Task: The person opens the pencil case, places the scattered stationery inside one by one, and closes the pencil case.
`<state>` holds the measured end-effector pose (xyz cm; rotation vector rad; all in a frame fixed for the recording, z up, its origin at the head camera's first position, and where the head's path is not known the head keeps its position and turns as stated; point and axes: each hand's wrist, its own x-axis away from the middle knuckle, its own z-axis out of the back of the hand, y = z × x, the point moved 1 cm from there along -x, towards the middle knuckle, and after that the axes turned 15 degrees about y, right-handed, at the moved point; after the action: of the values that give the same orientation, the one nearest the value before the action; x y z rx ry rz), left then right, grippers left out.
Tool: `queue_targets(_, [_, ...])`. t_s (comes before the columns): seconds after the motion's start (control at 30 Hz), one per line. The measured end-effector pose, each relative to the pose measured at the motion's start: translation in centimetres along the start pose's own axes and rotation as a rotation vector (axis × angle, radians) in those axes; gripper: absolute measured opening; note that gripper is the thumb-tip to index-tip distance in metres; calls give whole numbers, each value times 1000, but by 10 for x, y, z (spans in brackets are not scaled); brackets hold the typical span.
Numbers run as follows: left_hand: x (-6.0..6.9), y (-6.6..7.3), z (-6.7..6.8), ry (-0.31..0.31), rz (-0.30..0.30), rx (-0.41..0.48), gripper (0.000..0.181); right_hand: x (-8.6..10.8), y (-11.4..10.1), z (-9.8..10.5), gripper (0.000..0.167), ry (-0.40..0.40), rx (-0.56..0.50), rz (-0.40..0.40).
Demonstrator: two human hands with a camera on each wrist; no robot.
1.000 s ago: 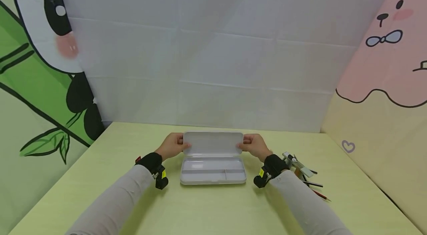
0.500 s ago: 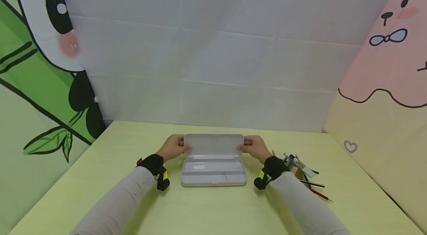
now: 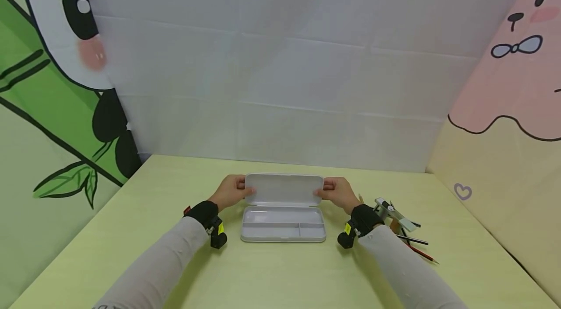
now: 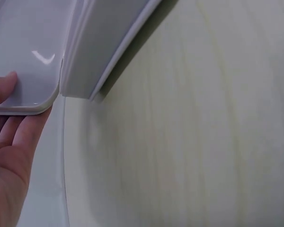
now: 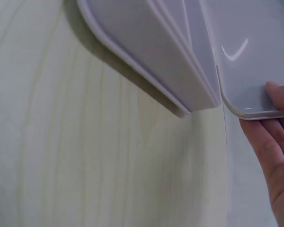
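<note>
A pale grey-white pencil case (image 3: 271, 231) stands open on the table, its lid (image 3: 284, 189) raised at the back. Inside, the tray has a long rear compartment and two front ones, with nothing lying in them. My left hand (image 3: 230, 191) pinches the lid's left end, thumb on the inner face and fingers behind. At the opposite end, my right hand (image 3: 339, 193) grips the lid the same way. Both wrist views show the thumb on the lid's glossy inside, with the case's lower part (image 4: 104, 42) beside it.
To the right, partly behind my right forearm, lies a cluster of stationery: a red pencil (image 3: 422, 253), a dark pen-like stick (image 3: 414, 240) and a pale, clip-like object (image 3: 401, 219). A white cloth wall (image 3: 280, 80) rises behind the light wood-grain table (image 3: 280, 275).
The view has shifted slightly. Both hands keep their hold on the raised lid, and the case stays in place on the table.
</note>
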<state>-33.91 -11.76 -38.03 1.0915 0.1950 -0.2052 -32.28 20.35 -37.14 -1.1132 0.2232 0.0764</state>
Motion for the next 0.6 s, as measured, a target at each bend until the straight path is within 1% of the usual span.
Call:
queue_targets(0.07, [1,0,-1,10,5,2,32,1,1,1,36,-3,-1,-9])
queue_targets(0.3, [5,3,-4,62,-37,-18,31,6,1,7,37,0,8,14])
queue_targets(0.4, [7,4,-5,91,-28,-8,30,10,2,9,38,-7,13,12])
queue_targets(0.5, [9,8,-3,114,-32,7,29,11,3,10,38,-14,-4,35])
queue_targets(0.53, [9,9,-3,117,-36,11,28,12,4,11,37,-22,-23,65])
queue_targets(0.6, [10,10,-2,119,-47,19,28,13,3,11,38,-25,-32,86])
